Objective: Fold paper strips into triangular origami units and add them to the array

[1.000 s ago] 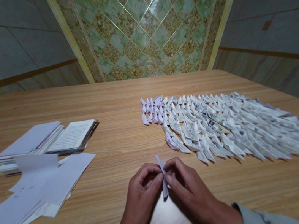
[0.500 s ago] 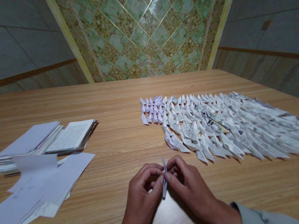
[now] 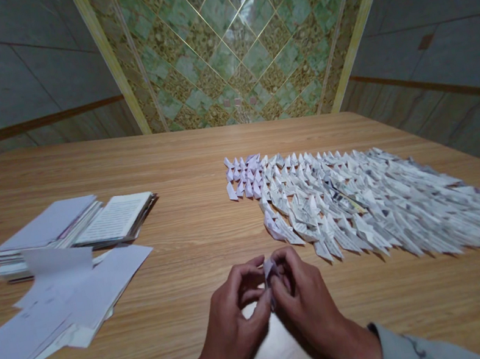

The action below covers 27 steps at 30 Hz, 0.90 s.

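A small piece of folded pale paper is held upright between my two hands, over the near middle of the table. My left hand pinches its left side between thumb and fingers. On its other side, the thumb and curled fingers of my right hand grip it. Much of the paper is hidden by my fingers. Beyond my right hand stand many folded paper boats in tight rows, printed ones mostly, with a group of lilac ones at the far left end.
To the left lie a stack of paper, a printed stack beside it, and loose pale sheets spread nearer me. The wooden table reaches back to a tiled wall.
The folded paper has turned from a thin edge-on strip to show a broader face near its top. My fingers have shifted their hold on it.
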Each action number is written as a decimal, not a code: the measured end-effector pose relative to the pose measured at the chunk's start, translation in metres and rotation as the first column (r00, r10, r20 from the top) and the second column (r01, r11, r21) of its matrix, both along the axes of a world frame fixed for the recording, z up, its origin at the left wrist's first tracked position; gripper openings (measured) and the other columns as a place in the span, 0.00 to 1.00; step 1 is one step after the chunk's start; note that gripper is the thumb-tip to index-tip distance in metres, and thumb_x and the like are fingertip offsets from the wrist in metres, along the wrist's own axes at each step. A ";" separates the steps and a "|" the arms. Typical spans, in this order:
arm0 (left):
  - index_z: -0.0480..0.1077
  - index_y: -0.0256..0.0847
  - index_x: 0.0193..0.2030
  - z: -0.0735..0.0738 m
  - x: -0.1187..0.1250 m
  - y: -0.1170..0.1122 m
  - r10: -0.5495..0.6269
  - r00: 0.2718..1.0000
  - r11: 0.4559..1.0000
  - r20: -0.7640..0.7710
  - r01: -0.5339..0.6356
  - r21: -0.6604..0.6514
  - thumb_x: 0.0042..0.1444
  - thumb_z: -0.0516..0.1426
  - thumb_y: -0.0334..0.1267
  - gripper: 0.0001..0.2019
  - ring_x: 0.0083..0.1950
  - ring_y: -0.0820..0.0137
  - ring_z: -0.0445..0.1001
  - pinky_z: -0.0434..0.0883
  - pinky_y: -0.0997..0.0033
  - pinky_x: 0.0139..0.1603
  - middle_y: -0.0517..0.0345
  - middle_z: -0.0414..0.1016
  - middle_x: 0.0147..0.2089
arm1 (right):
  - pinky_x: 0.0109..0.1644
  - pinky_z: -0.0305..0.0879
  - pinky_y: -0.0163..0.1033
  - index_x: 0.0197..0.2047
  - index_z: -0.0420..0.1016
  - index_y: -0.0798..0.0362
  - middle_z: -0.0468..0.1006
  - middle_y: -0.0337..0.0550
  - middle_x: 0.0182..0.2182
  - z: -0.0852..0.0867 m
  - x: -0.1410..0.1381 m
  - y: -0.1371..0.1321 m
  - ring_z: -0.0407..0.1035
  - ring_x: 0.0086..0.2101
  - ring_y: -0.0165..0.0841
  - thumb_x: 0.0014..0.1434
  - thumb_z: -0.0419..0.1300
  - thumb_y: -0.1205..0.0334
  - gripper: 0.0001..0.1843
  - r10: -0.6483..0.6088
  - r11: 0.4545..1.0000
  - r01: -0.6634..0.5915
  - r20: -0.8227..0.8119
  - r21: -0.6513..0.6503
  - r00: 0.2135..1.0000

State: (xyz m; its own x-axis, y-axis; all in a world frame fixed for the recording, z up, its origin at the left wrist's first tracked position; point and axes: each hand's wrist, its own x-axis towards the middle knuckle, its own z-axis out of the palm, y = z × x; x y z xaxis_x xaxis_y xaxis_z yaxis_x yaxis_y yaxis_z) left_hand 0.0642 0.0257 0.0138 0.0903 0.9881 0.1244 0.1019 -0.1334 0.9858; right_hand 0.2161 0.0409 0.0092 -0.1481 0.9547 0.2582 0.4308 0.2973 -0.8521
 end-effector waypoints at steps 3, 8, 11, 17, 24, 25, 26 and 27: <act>0.70 0.41 0.49 0.000 0.003 0.001 0.003 0.998 0.999 0.055 0.000 -0.044 0.56 0.62 0.33 0.13 0.50 0.58 0.82 0.81 0.61 0.46 0.42 0.79 0.55 | 0.32 0.61 0.34 0.41 0.68 0.49 0.76 0.37 0.30 0.000 0.001 -0.001 0.70 0.28 0.32 0.58 0.54 0.71 0.09 0.005 1.000 -0.005 0.005 0.030 1.000; 0.70 0.40 0.54 -0.001 0.001 0.002 0.036 0.999 0.997 0.030 -0.034 -0.064 0.56 0.59 0.31 0.18 0.52 0.60 0.80 0.78 0.61 0.52 0.44 0.78 0.55 | 0.32 0.59 0.34 0.39 0.68 0.49 0.75 0.36 0.28 0.000 0.000 -0.004 0.69 0.29 0.32 0.56 0.56 0.72 0.09 0.013 0.996 -0.019 0.066 0.089 0.998; 0.71 0.40 0.52 -0.002 0.000 0.002 0.042 0.998 0.997 0.037 -0.040 -0.066 0.58 0.58 0.33 0.14 0.48 0.63 0.80 0.77 0.65 0.49 0.48 0.80 0.50 | 0.33 0.59 0.35 0.38 0.68 0.50 0.74 0.37 0.29 0.000 -0.001 -0.004 0.68 0.30 0.33 0.55 0.55 0.73 0.09 0.021 0.990 -0.037 0.110 0.139 0.994; 0.68 0.42 0.40 -0.008 -0.004 0.001 0.029 0.991 0.995 0.129 -0.016 -0.101 0.63 0.57 0.37 0.03 0.24 0.72 0.70 0.67 0.76 0.25 0.65 0.71 0.26 | 0.34 0.58 0.37 0.37 0.69 0.50 0.75 0.38 0.29 0.000 0.001 -0.004 0.68 0.30 0.34 0.56 0.54 0.74 0.09 0.031 0.980 -0.057 0.134 0.193 0.990; 0.68 0.42 0.35 -0.003 -0.007 0.001 0.158 0.976 0.987 0.148 -0.151 -0.057 0.59 0.59 0.39 0.05 0.22 0.72 0.68 0.65 0.78 0.23 0.66 0.69 0.23 | 0.36 0.60 0.38 0.39 0.70 0.50 0.76 0.40 0.32 0.005 0.001 -0.007 0.68 0.32 0.34 0.55 0.54 0.73 0.11 0.129 0.976 -0.145 0.103 0.161 0.986; 0.69 0.42 0.34 -0.003 -0.007 0.001 0.184 0.976 0.983 0.115 -0.183 -0.021 0.59 0.59 0.38 0.04 0.22 0.72 0.69 0.65 0.78 0.23 0.66 0.70 0.24 | 0.36 0.60 0.38 0.39 0.70 0.50 0.75 0.40 0.32 0.007 0.001 -0.007 0.67 0.32 0.34 0.55 0.55 0.72 0.10 0.136 0.980 -0.144 0.067 0.135 0.989; 0.69 0.42 0.34 -0.002 -0.008 0.001 0.208 0.975 0.977 0.076 -0.210 0.024 0.59 0.59 0.37 0.04 0.23 0.72 0.69 0.66 0.78 0.23 0.65 0.71 0.24 | 0.35 0.61 0.38 0.40 0.70 0.51 0.75 0.40 0.32 0.009 0.001 -0.007 0.67 0.32 0.34 0.55 0.56 0.71 0.09 0.139 0.986 -0.140 0.013 0.095 0.990; 0.70 0.43 0.33 -0.002 -0.009 0.001 0.225 0.974 0.971 0.036 -0.227 0.074 0.59 0.58 0.36 0.04 0.23 0.72 0.70 0.66 0.78 0.24 0.65 0.72 0.24 | 0.35 0.61 0.37 0.41 0.69 0.51 0.74 0.40 0.32 0.011 0.002 -0.006 0.67 0.31 0.34 0.57 0.56 0.69 0.08 0.137 0.990 -0.134 -0.056 0.045 0.989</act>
State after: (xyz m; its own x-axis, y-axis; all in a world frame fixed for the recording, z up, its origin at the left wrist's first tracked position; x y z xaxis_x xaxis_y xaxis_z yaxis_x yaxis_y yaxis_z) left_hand 0.0549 0.0264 0.0113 -0.1389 0.9698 0.2006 0.1115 -0.1859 0.9762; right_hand 0.2183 0.0348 0.0198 -0.2588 0.9152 0.3090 0.3332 0.3848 -0.8608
